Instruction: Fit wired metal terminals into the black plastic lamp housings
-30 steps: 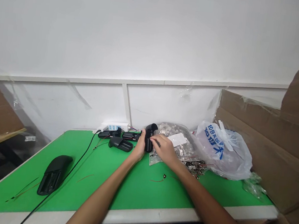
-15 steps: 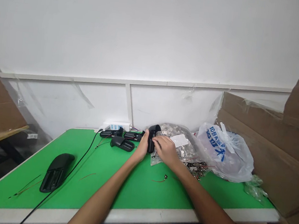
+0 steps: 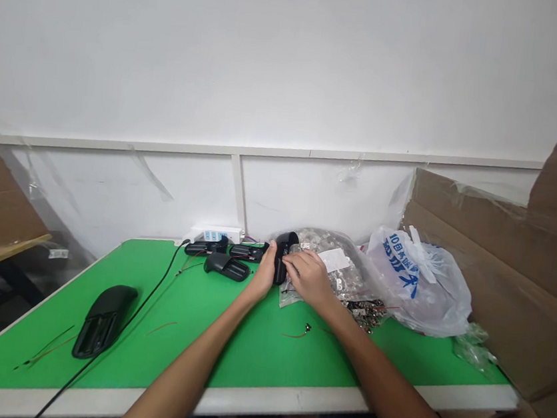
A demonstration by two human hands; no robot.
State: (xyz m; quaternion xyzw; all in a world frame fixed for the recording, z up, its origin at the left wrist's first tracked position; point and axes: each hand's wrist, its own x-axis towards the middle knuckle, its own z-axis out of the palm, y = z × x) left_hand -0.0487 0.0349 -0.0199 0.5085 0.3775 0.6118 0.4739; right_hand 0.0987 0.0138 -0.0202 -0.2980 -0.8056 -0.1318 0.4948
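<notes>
A black plastic housing [image 3: 280,271] is gripped upright by my left hand [image 3: 263,276], whose fingers are wrapped round its left side. My right hand [image 3: 307,276] is closed, with its fingertips at the right side of the housing. Whatever those fingertips pinch is too small to make out. Several similar black housings with open slots lie to the left, among them one [image 3: 228,266] beside my left hand. A small metal contact with a thin red wire [image 3: 306,329] rests on the green mat below my hands.
Behind my right hand lies a clear bag of metal parts [image 3: 351,278], with loose contacts [image 3: 370,313] in front. A white plastic bag [image 3: 418,285] stands farther right by cardboard [image 3: 479,259]. A black cable [image 3: 147,301] runs from the power strip [image 3: 215,234] past another housing [image 3: 104,322].
The whole view has shifted very slightly. Both hands stay at the same housing, and my right fingertips have barely moved.
</notes>
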